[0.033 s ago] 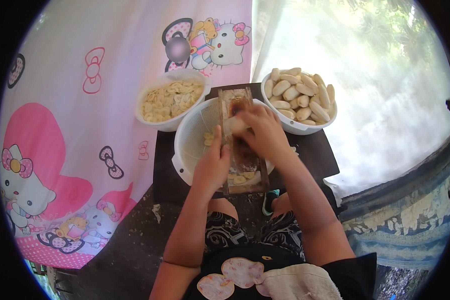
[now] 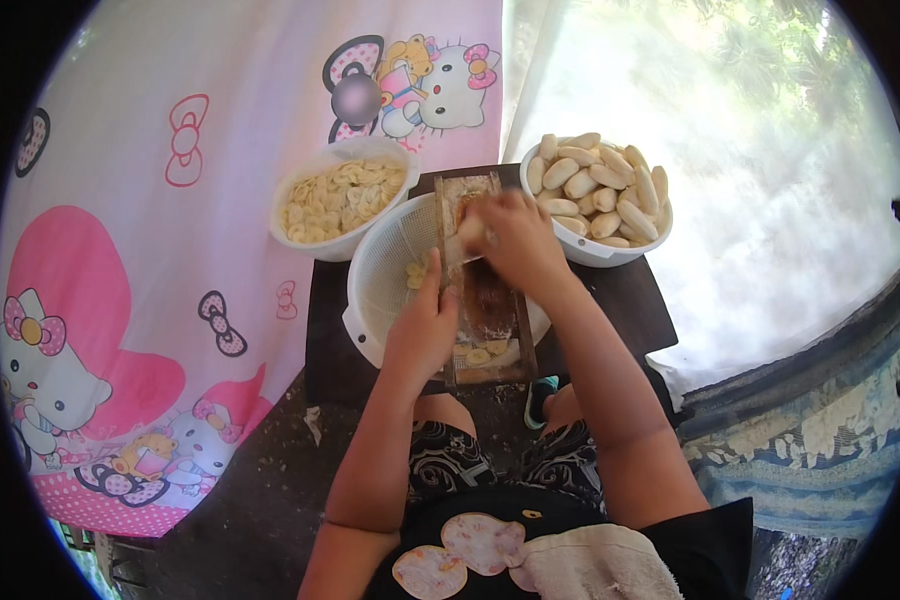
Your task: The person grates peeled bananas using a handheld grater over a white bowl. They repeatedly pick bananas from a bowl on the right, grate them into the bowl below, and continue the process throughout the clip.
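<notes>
A wooden slicer (image 2: 492, 305) lies lengthwise across a white perforated colander (image 2: 368, 285). Gripping the slicer's left edge is my left hand (image 2: 425, 328), thumb pointing up along the frame. My right hand (image 2: 518, 243) is closed on a pale peeled banana (image 2: 472, 234) and presses it onto the upper part of the slicer; the fingers are slightly blurred and hide most of the banana. Round banana slices (image 2: 480, 353) show in the colander near the slicer's lower end, and a few more lie by my left thumb.
A white bowl of banana slices (image 2: 338, 203) stands at the far left. Another white bowl (image 2: 610, 256), heaped with peeled bananas (image 2: 607, 195), is at the far right. All rest on a dark small table (image 2: 625, 315). A pink printed curtain (image 2: 220, 120) hangs at the left.
My right hand has moved a little farther away along the slicer with the banana. My left hand keeps its place on the slicer's edge.
</notes>
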The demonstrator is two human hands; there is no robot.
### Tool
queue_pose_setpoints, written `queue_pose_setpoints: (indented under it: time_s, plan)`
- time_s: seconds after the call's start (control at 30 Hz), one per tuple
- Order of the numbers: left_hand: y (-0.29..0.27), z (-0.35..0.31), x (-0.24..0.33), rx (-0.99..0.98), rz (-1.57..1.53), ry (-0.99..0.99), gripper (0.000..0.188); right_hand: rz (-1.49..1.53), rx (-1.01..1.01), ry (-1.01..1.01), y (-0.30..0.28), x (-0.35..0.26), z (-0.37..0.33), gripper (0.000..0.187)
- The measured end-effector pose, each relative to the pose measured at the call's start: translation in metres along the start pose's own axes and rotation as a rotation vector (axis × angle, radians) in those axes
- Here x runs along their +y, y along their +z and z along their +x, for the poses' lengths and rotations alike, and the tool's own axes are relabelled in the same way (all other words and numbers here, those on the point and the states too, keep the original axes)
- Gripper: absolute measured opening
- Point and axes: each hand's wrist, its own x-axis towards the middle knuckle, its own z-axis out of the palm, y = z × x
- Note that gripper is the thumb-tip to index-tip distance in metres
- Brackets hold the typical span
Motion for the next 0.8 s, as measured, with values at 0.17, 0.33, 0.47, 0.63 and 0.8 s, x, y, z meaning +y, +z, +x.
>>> queue_pose_setpoints:
  time_s: [0.17, 0.33, 0.47, 0.63, 0.8]
  plan:
    - [-0.003, 0.001, 0.002, 0.009, 0.021, 0.014, 0.062, -0.048, 0.051, -0.021, 0.014, 0.014, 0.016, 0.029]
    - [-0.001, 0.0, -0.002, 0.031, 0.039, 0.041, 0.062, -0.021, -0.035, -0.145, -0.034, -0.022, -0.07, 0.029]
    - [0.001, 0.001, -0.001, -0.011, -0.028, -0.016, 0.061, 0.052, 0.01, -0.06, -0.009, -0.004, -0.017, 0.029]
    - [-0.002, 0.002, 0.001, -0.003, 0.038, -0.016, 0.061, -0.001, 0.03, 0.016, 0.016, 0.021, 0.025, 0.035]
    - [0.001, 0.002, -0.005, 0.058, 0.041, 0.071, 0.062, 0.04, -0.044, -0.073, -0.027, -0.01, -0.068, 0.032]
